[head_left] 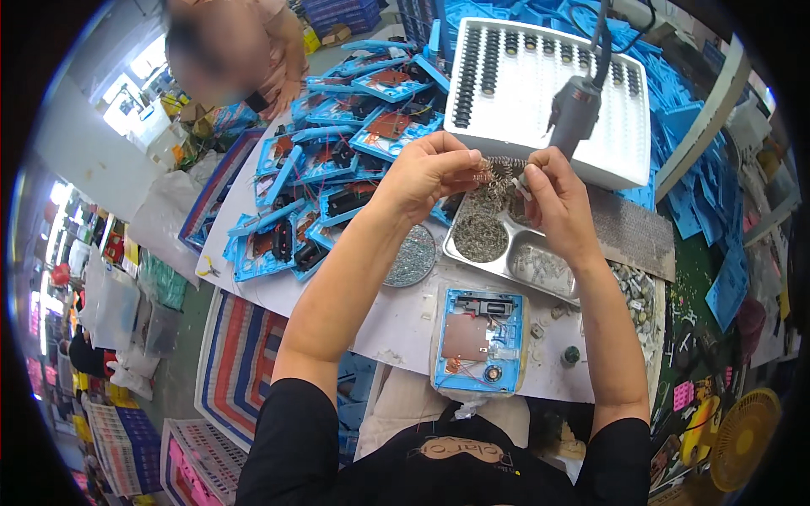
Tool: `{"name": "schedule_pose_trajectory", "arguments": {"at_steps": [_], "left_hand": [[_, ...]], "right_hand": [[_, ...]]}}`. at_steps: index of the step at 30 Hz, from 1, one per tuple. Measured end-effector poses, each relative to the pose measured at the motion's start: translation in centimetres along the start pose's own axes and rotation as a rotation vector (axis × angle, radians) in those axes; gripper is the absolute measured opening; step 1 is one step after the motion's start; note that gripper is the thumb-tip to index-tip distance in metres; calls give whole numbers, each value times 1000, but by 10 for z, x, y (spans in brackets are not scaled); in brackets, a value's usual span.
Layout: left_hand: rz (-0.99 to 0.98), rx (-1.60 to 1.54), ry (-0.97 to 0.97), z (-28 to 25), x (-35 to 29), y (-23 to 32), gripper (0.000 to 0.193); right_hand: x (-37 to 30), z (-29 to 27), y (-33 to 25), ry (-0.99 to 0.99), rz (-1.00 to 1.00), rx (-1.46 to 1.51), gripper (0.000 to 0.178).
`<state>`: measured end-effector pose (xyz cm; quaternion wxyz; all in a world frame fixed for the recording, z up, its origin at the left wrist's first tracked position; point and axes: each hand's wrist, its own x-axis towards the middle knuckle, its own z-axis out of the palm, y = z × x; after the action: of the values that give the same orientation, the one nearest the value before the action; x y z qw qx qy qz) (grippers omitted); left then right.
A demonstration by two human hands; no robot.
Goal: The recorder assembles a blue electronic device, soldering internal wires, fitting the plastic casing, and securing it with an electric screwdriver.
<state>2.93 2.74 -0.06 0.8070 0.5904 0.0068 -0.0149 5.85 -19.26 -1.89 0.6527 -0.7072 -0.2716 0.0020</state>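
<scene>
My left hand pinches one side of a tangled clump of small metal springs, above a metal compartment tray. At the other side of the clump, the fingers of my right hand are closed on a small whitish part, too small to name. Below the hands, one round compartment holds a heap of fine metal springs; another contains small clear or whitish pieces. Nearer to me lies an open blue plastic casing with a brown board, wires and a round component inside.
Blue casings with boards are piled at the left. A white foam tray with rows of black round parts stands behind, and a dark electric screwdriver hangs before it. A round dish of screws sits left of the tray. Another person is far left.
</scene>
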Motion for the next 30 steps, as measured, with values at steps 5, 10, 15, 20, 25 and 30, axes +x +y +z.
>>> {"name": "schedule_pose_trajectory", "arguments": {"at_steps": [5,10,15,20,25,30], "left_hand": [[93,-34,20,-27,-10,22,15],[198,6,149,-48,-27,41,15],[472,213,218,-73,-39,53,13],[584,297,290,-89,-47,67,11],[644,355,359,-106,-44,79,10],[706,389,400,-117,-39,85,11]], "right_hand": [[25,21,-11,-117,-43,81,17],[50,49,-32,-179,-30,39,19],[77,77,-45,-214,-161,-126,21],[102,97,-50,-248,-243,-239,20],[120,122,-62,-234,-366,-268,20],[128,127,-65,-258,-297,-271,20]]}}
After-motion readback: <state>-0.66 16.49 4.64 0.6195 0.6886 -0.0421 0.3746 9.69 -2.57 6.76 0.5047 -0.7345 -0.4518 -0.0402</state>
